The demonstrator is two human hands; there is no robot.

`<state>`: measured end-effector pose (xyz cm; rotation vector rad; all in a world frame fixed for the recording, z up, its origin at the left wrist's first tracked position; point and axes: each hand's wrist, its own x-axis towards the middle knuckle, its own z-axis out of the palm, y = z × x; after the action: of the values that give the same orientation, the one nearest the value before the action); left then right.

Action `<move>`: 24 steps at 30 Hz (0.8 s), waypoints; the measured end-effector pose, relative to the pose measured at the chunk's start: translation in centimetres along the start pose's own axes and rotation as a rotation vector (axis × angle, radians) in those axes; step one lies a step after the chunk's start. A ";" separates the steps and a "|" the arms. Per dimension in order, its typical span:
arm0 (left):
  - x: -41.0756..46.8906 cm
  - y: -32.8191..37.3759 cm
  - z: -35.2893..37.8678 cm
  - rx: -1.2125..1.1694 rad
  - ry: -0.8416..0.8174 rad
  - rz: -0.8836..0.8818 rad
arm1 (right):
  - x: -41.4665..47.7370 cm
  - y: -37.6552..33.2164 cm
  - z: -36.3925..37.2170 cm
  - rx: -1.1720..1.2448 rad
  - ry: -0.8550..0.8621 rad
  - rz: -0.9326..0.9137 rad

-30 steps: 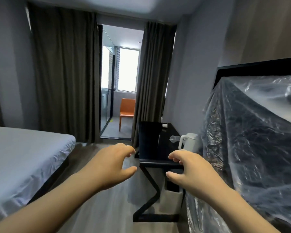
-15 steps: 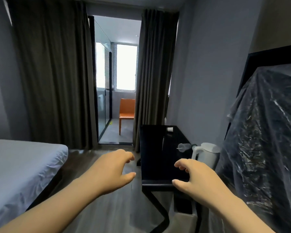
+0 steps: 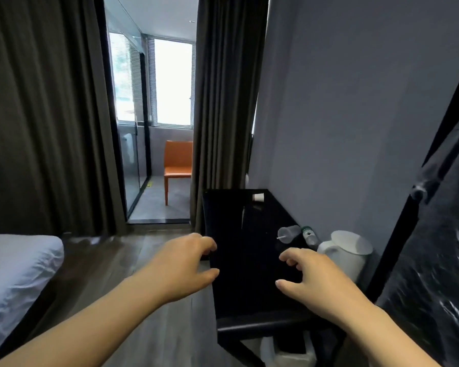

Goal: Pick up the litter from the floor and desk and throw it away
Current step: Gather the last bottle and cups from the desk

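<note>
Both empty, fingers loosely curled: your left hand (image 3: 182, 266), right hand (image 3: 310, 276) above the desk (image 3: 249, 290) | reach right to the tipped plastic cup (image 3: 288, 233) and bottle (image 3: 309, 235) just beside the kettle (image 3: 347, 251); grip lightly | far end: small white cup (image 3: 259, 197)

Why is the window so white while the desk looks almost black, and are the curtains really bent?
Head view: daylight blows out the window, leaving the black desk underexposed; the wide lens bows the curtains; the plastic-wrapped furniture at right shows motion smear.
</note>
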<state>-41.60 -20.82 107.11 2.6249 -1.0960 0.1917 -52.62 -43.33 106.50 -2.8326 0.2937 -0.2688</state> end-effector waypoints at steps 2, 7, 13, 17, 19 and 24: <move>3.1 -2.8 0.3 -0.017 -0.010 0.024 | 3.5 -0.4 1.0 0.004 0.004 0.041; 11.0 -10.1 0.3 -0.015 -0.037 0.089 | 11.5 -1.8 2.6 0.015 0.033 0.153; 19.2 -15.6 2.8 -0.051 -0.109 0.160 | 18.2 -1.1 5.4 0.003 -0.008 0.294; 24.6 -17.5 5.0 -0.080 -0.171 0.210 | 22.6 0.7 6.6 -0.012 -0.016 0.364; 27.3 -18.5 6.0 -0.078 -0.177 0.226 | 25.1 1.9 7.3 0.005 -0.014 0.385; 35.1 -21.0 7.9 -0.033 -0.190 0.251 | 32.3 5.2 9.3 0.084 0.004 0.414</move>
<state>-1.92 -32.89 103.21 2.5105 -1.4790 -0.0255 -20.54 -53.11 101.21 -2.6096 0.8325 -0.1920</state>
